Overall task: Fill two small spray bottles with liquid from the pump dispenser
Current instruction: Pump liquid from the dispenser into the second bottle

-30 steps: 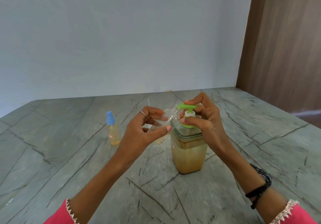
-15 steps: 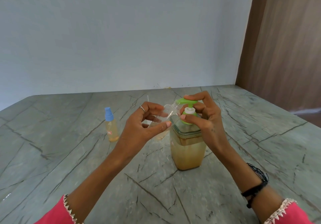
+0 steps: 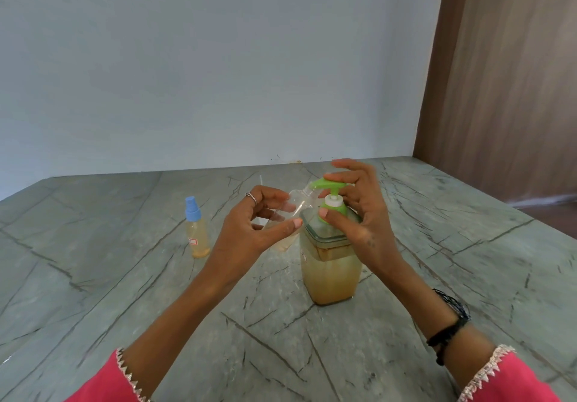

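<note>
1. Left grip (image 3: 249,230) pinches a clear bottle (image 3: 288,217) between thumb and curled fingers, tilted, its open neck up against the spout of the green pump (image 3: 331,187).
2. Right grip (image 3: 359,214) wraps the pump: fingers lie across the pump's top, the thumb rests on the green collar below.
3. Under the right grip stands the dispenser (image 3: 329,264) on the worktop (image 3: 125,276), holding a good deal of amber liquid.
4. Step in hand, as I judge it: filling the second bottle. A little pale liquid seems to sit in its lower end; how much is hard to tell.
5. Left of the left grip, well apart, a capped bottle (image 3: 196,228) with a blue sprayer stands upright, holding yellowish liquid, so it looks done.
6. Next move calls for a firm downward press on the pump while the neck stays right under the spout; a slip would spill.
7. Beyond the left grip a thin clear tube shows faintly, perhaps the removed sprayer; I cannot tell. Nothing blocks either grip.
</note>
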